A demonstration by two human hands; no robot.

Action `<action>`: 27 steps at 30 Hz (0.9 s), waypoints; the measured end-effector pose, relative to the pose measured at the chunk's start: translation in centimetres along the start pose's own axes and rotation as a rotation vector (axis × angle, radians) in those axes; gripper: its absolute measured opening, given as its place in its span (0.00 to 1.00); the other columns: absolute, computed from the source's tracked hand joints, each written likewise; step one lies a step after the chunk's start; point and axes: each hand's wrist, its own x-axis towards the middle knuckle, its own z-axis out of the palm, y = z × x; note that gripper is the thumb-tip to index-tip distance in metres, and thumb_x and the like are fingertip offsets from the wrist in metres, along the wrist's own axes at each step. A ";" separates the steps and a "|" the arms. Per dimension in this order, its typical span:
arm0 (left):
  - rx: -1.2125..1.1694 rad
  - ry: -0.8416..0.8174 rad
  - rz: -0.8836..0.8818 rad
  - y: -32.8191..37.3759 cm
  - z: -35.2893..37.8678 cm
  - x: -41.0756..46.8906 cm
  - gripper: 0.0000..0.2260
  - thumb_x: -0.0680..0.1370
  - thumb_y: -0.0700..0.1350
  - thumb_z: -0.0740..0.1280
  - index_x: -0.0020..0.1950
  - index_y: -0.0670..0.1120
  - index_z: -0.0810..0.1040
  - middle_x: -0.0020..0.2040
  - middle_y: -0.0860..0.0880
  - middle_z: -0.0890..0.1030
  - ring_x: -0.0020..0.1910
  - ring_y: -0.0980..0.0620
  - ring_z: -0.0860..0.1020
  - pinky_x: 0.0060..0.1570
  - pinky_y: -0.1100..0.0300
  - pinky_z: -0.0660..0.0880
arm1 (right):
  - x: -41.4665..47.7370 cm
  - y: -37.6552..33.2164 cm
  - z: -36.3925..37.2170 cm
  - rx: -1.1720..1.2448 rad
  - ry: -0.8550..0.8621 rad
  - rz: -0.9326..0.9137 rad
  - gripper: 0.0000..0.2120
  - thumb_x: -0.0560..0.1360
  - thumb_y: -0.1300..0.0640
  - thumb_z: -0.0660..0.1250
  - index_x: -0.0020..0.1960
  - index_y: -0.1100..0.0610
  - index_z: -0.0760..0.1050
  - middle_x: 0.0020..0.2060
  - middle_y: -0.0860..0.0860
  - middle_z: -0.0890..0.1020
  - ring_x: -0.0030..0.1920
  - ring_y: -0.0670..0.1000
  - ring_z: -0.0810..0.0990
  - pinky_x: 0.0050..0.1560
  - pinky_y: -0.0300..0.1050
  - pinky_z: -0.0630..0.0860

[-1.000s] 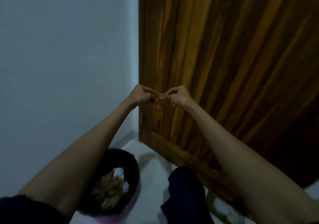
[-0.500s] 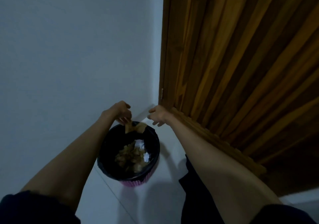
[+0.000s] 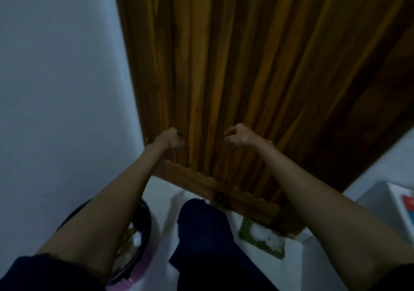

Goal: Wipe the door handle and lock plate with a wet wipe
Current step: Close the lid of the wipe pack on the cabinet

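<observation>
1. The left hand (image 3: 170, 138) is raised in front of the left edge of the wooden door (image 3: 246, 66). Its fingers are curled tightly into the palm like a fist, and nothing shows inside the curl.
2. The picture is too blurred to tell whether the left hand touches the door or only hangs before it.
3. The right hand (image 3: 239, 135) is raised at the same height, well apart from the left. Its fingers (image 3: 230, 131) are loosely bent and spread, with a gap between thumb and forefinger, and it holds nothing.
4. The right hand is in front of the door's vertical slats and does not clearly touch them.
5. Only the slatted lower part of the door and its bottom rail (image 3: 224, 192) are in view. The handle and lock plate lie outside the picture, so their place cannot be told.
6. A pale wall (image 3: 56, 89) meets the door on the left.
7. On the white floor (image 3: 161, 201), a dark bin (image 3: 144, 221) with a pink base sits under the left forearm, which partly hides it.
8. A dark trouser leg (image 3: 206, 234) is between the arms. Just to its right, a green-edged packet (image 3: 263, 238) with white in it lies by the foot of the door.
9. A white box (image 3: 385, 203) is at the right edge.
</observation>
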 end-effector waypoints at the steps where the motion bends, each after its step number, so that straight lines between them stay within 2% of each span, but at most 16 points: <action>1: 0.002 -0.013 0.050 2.5 0.8 0.7 0.16 0.77 0.46 0.70 0.62 0.41 0.76 0.62 0.42 0.78 0.59 0.40 0.78 0.60 0.46 0.77 | -0.5 1.7 -2.2 0.001 0.029 0.018 0.14 0.79 0.58 0.66 0.64 0.56 0.75 0.61 0.55 0.79 0.62 0.55 0.77 0.58 0.47 0.74; 3: -0.005 -0.043 0.131 8.3 2.7 1.5 0.21 0.78 0.47 0.70 0.69 0.42 0.72 0.65 0.44 0.76 0.63 0.42 0.76 0.62 0.47 0.76 | -2.5 5.5 -6.8 0.015 0.085 0.064 0.15 0.79 0.57 0.65 0.65 0.55 0.74 0.61 0.54 0.78 0.58 0.53 0.78 0.57 0.48 0.76; 6: -0.001 -0.099 0.238 17.3 6.5 2.2 0.24 0.77 0.50 0.71 0.71 0.44 0.70 0.63 0.44 0.78 0.60 0.44 0.78 0.59 0.49 0.77 | -6.5 11.7 -12.6 0.072 0.196 0.127 0.14 0.80 0.58 0.63 0.66 0.54 0.73 0.59 0.52 0.78 0.47 0.47 0.78 0.43 0.41 0.76; 7: -0.004 -0.127 0.280 19.8 7.7 2.2 0.24 0.77 0.50 0.70 0.71 0.45 0.70 0.62 0.44 0.78 0.60 0.45 0.78 0.59 0.49 0.77 | -7.7 13.5 -14.0 0.085 0.229 0.144 0.15 0.80 0.59 0.63 0.66 0.55 0.73 0.59 0.52 0.78 0.45 0.46 0.78 0.41 0.40 0.75; 10: 0.031 -0.196 0.395 28.2 12.7 0.6 0.24 0.78 0.51 0.70 0.71 0.46 0.70 0.63 0.44 0.78 0.62 0.45 0.77 0.60 0.50 0.76 | -12.3 19.5 -17.8 0.083 0.341 0.191 0.15 0.80 0.59 0.63 0.66 0.56 0.74 0.61 0.54 0.79 0.48 0.47 0.78 0.44 0.41 0.74; 13: 0.050 -0.272 0.515 34.7 17.7 -1.8 0.23 0.78 0.49 0.69 0.72 0.47 0.70 0.65 0.43 0.77 0.63 0.45 0.77 0.63 0.48 0.75 | -16.6 24.8 -20.6 0.063 0.446 0.271 0.14 0.79 0.58 0.64 0.63 0.57 0.77 0.59 0.55 0.81 0.56 0.54 0.80 0.58 0.46 0.75; 15: 0.060 -0.318 0.587 37.9 21.1 -3.2 0.22 0.78 0.48 0.69 0.72 0.47 0.71 0.64 0.44 0.77 0.63 0.45 0.77 0.64 0.48 0.75 | -19.3 28.1 -21.7 0.091 0.505 0.331 0.13 0.77 0.59 0.65 0.60 0.55 0.80 0.55 0.56 0.84 0.52 0.54 0.82 0.61 0.49 0.76; 18: 0.084 -0.330 0.665 41.5 25.5 -5.3 0.22 0.78 0.49 0.70 0.70 0.46 0.73 0.64 0.44 0.78 0.62 0.45 0.78 0.64 0.46 0.75 | -22.6 32.5 -22.5 0.121 0.559 0.401 0.13 0.75 0.59 0.65 0.58 0.54 0.81 0.50 0.55 0.85 0.46 0.51 0.80 0.59 0.49 0.77; 21: 0.096 -0.332 0.702 44.0 29.5 -6.3 0.22 0.76 0.51 0.71 0.68 0.46 0.75 0.63 0.45 0.79 0.59 0.46 0.79 0.61 0.48 0.77 | -25.3 36.2 -22.8 0.126 0.581 0.455 0.14 0.75 0.60 0.65 0.59 0.55 0.80 0.48 0.51 0.83 0.49 0.53 0.82 0.58 0.47 0.77; 24: 0.094 -0.342 0.700 45.6 33.0 -7.2 0.22 0.75 0.52 0.72 0.67 0.47 0.76 0.60 0.45 0.81 0.57 0.46 0.80 0.60 0.50 0.77 | -27.3 39.8 -22.2 0.134 0.605 0.518 0.14 0.74 0.59 0.65 0.59 0.53 0.80 0.51 0.54 0.84 0.50 0.54 0.82 0.55 0.45 0.76; 27: 0.076 -0.360 0.691 46.7 36.4 -8.1 0.25 0.76 0.50 0.71 0.71 0.45 0.72 0.65 0.44 0.78 0.61 0.45 0.78 0.61 0.54 0.75 | -28.9 42.8 -20.7 0.084 0.627 0.554 0.14 0.74 0.58 0.66 0.58 0.52 0.81 0.51 0.54 0.85 0.53 0.55 0.81 0.53 0.43 0.74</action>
